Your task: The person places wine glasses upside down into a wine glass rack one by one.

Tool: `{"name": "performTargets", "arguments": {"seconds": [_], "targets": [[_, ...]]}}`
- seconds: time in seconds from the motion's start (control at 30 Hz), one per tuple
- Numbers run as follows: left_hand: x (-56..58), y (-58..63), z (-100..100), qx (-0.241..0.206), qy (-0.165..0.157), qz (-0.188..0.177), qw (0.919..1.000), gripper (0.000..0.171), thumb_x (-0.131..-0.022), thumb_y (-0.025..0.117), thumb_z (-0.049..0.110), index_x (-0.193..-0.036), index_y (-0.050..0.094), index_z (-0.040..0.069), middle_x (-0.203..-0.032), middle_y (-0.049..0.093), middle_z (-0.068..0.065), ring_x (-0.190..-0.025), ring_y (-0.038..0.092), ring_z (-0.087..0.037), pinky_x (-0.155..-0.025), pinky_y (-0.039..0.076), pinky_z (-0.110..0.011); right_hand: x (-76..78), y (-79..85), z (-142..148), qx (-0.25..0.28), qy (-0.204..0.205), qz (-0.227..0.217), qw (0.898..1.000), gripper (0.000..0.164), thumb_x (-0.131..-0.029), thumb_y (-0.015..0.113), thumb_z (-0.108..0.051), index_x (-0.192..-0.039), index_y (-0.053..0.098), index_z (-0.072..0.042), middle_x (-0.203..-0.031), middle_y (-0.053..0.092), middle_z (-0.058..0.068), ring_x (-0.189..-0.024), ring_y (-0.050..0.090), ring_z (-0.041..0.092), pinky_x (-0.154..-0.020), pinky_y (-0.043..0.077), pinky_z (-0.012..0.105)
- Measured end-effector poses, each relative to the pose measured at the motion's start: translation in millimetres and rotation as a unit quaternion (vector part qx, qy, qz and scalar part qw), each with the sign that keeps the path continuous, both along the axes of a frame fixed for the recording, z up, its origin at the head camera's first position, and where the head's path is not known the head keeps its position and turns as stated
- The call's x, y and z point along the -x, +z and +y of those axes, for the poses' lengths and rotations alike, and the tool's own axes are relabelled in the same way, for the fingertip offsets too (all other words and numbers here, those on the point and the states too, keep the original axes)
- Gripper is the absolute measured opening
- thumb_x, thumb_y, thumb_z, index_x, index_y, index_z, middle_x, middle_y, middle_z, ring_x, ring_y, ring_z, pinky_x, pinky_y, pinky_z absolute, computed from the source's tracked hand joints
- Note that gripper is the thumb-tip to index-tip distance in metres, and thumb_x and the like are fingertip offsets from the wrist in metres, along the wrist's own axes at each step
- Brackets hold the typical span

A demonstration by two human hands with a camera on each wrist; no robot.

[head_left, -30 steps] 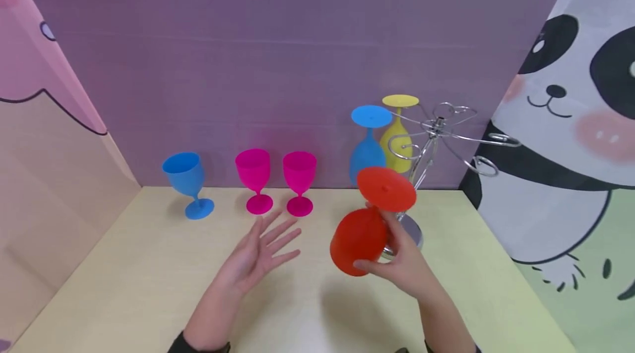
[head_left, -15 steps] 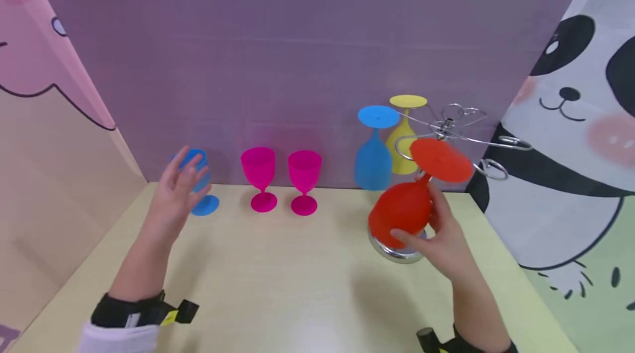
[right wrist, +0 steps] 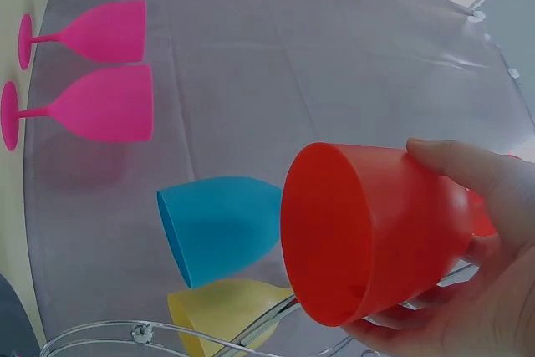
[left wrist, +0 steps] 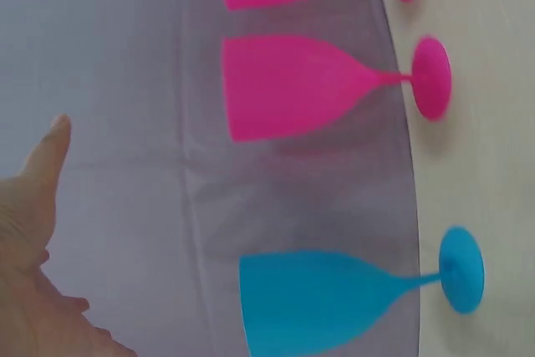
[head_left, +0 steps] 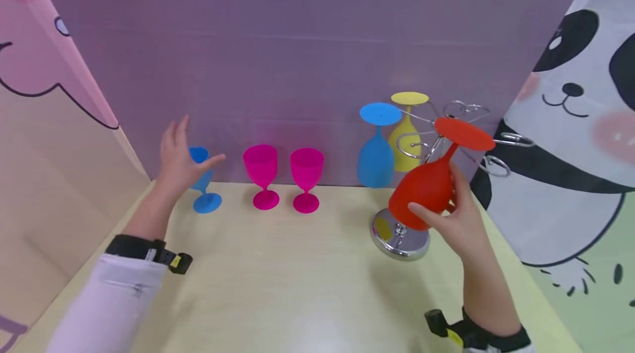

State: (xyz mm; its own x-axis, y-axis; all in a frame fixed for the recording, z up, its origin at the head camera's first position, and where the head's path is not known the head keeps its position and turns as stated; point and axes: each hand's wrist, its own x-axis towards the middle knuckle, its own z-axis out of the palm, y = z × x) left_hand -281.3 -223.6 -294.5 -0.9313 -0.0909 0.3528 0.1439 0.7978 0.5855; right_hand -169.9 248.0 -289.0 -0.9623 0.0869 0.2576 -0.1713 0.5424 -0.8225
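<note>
My right hand (head_left: 458,215) grips a red goblet (head_left: 424,190) by its bowl, tilted with the foot up, in front of the chrome glass rack (head_left: 439,132). In the right wrist view the thumb and fingers wrap the red bowl, its mouth facing the camera. A blue goblet (head_left: 375,160) and a yellow goblet (head_left: 408,132) hang upside down on the rack's left arms. My left hand (head_left: 178,160), fingers spread, is raised in front of an upright blue goblet (head_left: 207,202), partly hiding it in the head view. In the left wrist view that goblet (left wrist: 318,303) stands apart from the hand.
Two upright pink goblets, a left one (head_left: 261,164) and a right one (head_left: 306,168), stand along the back of the pale table (head_left: 297,270). The rack's round chrome base (head_left: 401,240) sits on the right. Behind is a purple backdrop (head_left: 297,55); a panda print covers the right side.
My right hand has carried the red goblet up and right, toward the rack's arms. The left hand has moved left and up, from mid-table to the blue goblet.
</note>
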Motion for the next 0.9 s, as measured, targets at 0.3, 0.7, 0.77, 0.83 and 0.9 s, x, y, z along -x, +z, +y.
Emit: {"name": "performTargets", "arguments": {"seconds": [0.3, 0.7, 0.77, 0.83, 0.9], "targets": [[36.7, -2.2, -10, 0.091, 0.007, -0.085, 0.9922, 0.114, -0.082, 0.069, 0.055, -0.155, -0.010, 0.018, -0.156, -0.014, -0.032, -0.141, -0.012, -0.057, -0.110, 0.000, -0.073, 10.1, 1.5, 5, -0.004, -0.002, -0.027, 1.000, 0.098, -0.087, 0.072, -0.029, -0.155, 0.004, -0.018, -0.152, 0.027, 0.017, -0.135, 0.030, 0.042, -0.088, 0.053, 0.057], [55.6, -14.7, -18, 0.123, 0.027, -0.119, 0.9848, 0.108, -0.084, 0.059, 0.064, -0.156, -0.005, 0.015, -0.154, -0.017, -0.034, -0.138, -0.012, -0.061, -0.108, -0.001, -0.075, 21.7, -0.1, 0, -0.007, 0.007, -0.052, 0.999, 0.102, -0.086, 0.073, -0.034, -0.156, 0.001, -0.018, -0.154, 0.025, 0.019, -0.136, 0.029, 0.045, -0.090, 0.051, 0.059], [56.6, -16.9, -18, 0.125, 0.024, -0.132, 0.9831, 0.108, -0.084, 0.061, 0.062, -0.156, -0.005, 0.015, -0.154, -0.017, -0.034, -0.137, -0.013, -0.062, -0.107, -0.002, -0.076, 22.0, 0.0, -2, -0.014, 0.011, -0.054, 0.998, 0.102, -0.086, 0.073, -0.034, -0.156, 0.001, -0.016, -0.153, 0.025, 0.020, -0.136, 0.029, 0.045, -0.090, 0.051, 0.060], [57.5, -19.0, -18, 0.127, 0.021, -0.141, 0.9817, 0.107, -0.084, 0.062, 0.061, -0.156, -0.004, 0.015, -0.154, -0.016, -0.035, -0.137, -0.012, -0.063, -0.107, -0.002, -0.076, 22.2, 0.3, -4, -0.019, 0.015, -0.051, 0.998, 0.102, -0.086, 0.073, -0.033, -0.156, 0.001, -0.015, -0.152, 0.026, 0.020, -0.136, 0.029, 0.045, -0.090, 0.051, 0.060], [58.1, -20.8, -18, 0.131, 0.017, -0.147, 0.9803, 0.107, -0.084, 0.063, 0.059, -0.156, -0.003, 0.016, -0.154, -0.014, -0.036, -0.136, -0.011, -0.064, -0.107, -0.001, -0.076, 22.4, 0.5, -5, -0.020, 0.019, -0.046, 0.999, 0.101, -0.086, 0.073, -0.031, -0.156, 0.003, -0.014, -0.152, 0.027, 0.020, -0.135, 0.030, 0.044, -0.090, 0.051, 0.060]]}}
